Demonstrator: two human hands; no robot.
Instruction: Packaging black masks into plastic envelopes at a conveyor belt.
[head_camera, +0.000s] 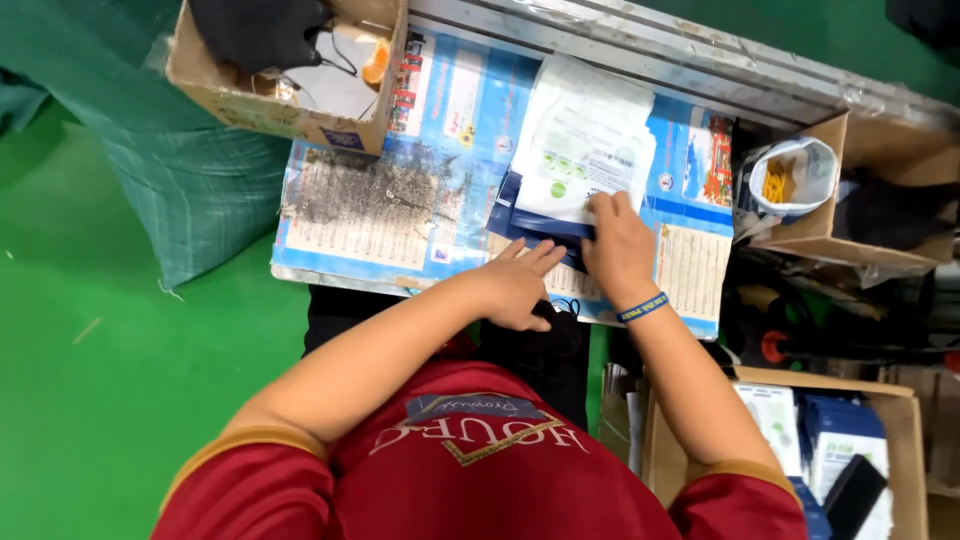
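Landmark = the blue printed mat (400, 215) covering the bench; all places relative to it.

Nearest: 2 bare arms in red sleeves reach over the mat's near edge. Left hand (515, 285) lies flat at that edge, fingers straight and spread, gripping nothing, fingertips just touching the dark blue pouch (535, 228). Right hand (620, 250), blue wristband, presses down on mid-mat, fingers nearly straight, fingertips on the lower edge of the white printed packet (585, 140); can't tell if anything is pinched underneath.

The packet lies on the mat's far-middle part, overlapping the pouch, which sticks out below it.

Step, as I judge it: squaring/sliding packet vs. pouch. Next move likely needs the left hand to pin the pouch while the right shifts the packet w/o creasing it.

Count: 1 packet, 1 pouch, 1 mat. At the mat's far-left corner, 1 cardboard box (290, 100) w/ black items. Off its right edge, 1 box holding a white bag (800, 175) of yellow bits. Nearer on the right, 1 carton (880, 410) of blue-white packs.
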